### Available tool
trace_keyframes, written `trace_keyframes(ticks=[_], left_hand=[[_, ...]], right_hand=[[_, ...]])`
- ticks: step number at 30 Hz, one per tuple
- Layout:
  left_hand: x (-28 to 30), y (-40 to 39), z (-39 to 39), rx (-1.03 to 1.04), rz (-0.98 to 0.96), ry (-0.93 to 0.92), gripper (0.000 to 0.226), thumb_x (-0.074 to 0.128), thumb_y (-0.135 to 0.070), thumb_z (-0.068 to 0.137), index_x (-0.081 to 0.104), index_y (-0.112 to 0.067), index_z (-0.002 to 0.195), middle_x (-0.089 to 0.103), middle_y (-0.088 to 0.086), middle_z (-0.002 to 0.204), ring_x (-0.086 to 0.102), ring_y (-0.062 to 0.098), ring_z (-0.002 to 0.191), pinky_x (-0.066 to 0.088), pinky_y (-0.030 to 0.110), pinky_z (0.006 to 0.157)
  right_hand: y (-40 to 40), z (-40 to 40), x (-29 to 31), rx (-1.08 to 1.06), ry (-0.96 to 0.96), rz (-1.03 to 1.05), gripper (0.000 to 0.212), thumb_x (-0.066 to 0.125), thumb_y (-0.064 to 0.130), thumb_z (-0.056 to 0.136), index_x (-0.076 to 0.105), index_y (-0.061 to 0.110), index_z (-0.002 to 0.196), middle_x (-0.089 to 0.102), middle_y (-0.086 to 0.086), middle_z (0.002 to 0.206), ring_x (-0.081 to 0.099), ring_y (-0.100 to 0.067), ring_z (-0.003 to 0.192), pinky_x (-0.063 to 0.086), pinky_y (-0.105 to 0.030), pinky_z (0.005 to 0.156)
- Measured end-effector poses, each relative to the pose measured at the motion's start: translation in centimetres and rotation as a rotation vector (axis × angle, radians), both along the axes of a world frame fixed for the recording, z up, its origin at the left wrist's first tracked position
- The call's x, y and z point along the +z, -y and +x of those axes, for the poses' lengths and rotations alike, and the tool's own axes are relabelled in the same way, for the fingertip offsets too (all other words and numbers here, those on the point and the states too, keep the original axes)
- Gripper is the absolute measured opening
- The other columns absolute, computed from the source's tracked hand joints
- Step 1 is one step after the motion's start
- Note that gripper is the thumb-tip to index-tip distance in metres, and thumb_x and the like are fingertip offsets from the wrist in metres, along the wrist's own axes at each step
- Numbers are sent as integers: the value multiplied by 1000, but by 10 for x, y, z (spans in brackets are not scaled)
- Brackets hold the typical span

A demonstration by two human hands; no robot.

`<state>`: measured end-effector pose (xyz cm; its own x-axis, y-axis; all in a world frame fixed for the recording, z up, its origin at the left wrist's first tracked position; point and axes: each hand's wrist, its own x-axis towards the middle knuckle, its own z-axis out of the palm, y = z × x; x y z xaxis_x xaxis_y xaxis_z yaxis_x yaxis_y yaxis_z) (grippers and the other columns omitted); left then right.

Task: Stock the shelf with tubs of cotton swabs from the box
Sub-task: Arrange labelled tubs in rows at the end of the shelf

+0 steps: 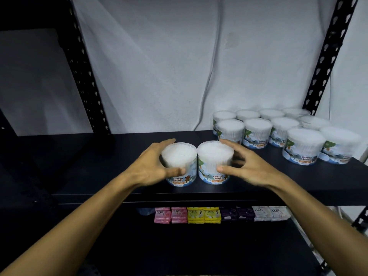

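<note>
Two bare arms reach up from 6 o'clock to two tubs on the dark shelf.

Left hand wraps the left tub, thumb on its front, fingers round the back, holding it. Right hand cups the right tub with spread fingers; its thumb touches the front, and I cannot tell if the grip is tight. Both tubs stand upright, touching each other, near the front edge. Toward 2 o'clock a group of more tubs stands in rows, well apart from the pair. Below, at 6 o'clock, soap packs line a lower shelf. A cord hangs down the white wall behind.
</note>
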<state>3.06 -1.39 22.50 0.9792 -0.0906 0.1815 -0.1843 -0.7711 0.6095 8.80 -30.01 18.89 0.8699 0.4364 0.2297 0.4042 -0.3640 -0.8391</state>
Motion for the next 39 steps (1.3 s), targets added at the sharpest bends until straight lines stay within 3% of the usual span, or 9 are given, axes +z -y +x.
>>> trace_keyframes(ticks=[6, 11, 14, 21, 25, 30, 39], left_hand=[[-16, -4, -16, 69, 31, 107, 77, 81, -48, 70, 46, -41, 139, 56, -4, 129, 57, 9, 110, 49, 31, 97], [-22, 2, -16, 81, -27, 93, 68, 80, -37, 77, 50, -36, 138, 67, -3, 120, 60, -4, 98, 38, 0, 81], [-24, 4, -15, 77, -76, 96, 66, 81, -33, 77, 52, -34, 137, 70, -1, 117, 64, -2, 100, 37, -6, 76], [-23, 29, -1, 32, -89, 83, 68, 80, -34, 78, 51, -33, 139, 70, 1, 116, 64, 0, 100, 38, -5, 76], [-25, 55, 12, -16, -98, 69, 68, 78, -35, 79, 48, -33, 141, 68, 4, 119, 65, 4, 102, 45, 14, 92], [-27, 90, 30, -53, -112, 67, 69, 78, -35, 80, 47, -31, 142, 67, 8, 121, 65, 9, 104, 48, 28, 100], [-28, 133, 57, -68, -68, 91, 68, 76, -40, 80, 47, -30, 142, 67, 8, 122, 64, 13, 109, 46, 28, 102]], right_hand=[[-7, -24, -14, -210, 217, -130, 76, 73, 55, 67, 34, 56, 132, 47, 4, 135, 52, -12, 117, 52, -35, 93], [-21, -24, -28, -345, 272, -124, 60, 74, 41, 76, 45, 43, 128, 51, 0, 119, 55, -18, 108, 51, -41, 92], [-21, -22, -28, -356, 275, -113, 55, 74, 35, 79, 49, 39, 128, 49, 0, 113, 55, -17, 103, 52, -40, 91], [4, -20, -21, -385, 232, -125, 54, 74, 30, 79, 50, 37, 127, 48, -2, 113, 54, -20, 105, 51, -42, 93], [32, -17, -17, -432, 213, -161, 54, 74, 29, 79, 50, 38, 126, 50, -4, 117, 53, -22, 110, 47, -44, 97], [66, -9, -13, -481, 187, -183, 53, 76, 26, 77, 50, 38, 122, 54, -7, 115, 56, -24, 108, 45, -42, 98], [103, 10, -8, -526, 180, -215, 51, 72, 18, 80, 50, 33, 124, 56, -12, 117, 55, -27, 108, 44, -36, 96]])
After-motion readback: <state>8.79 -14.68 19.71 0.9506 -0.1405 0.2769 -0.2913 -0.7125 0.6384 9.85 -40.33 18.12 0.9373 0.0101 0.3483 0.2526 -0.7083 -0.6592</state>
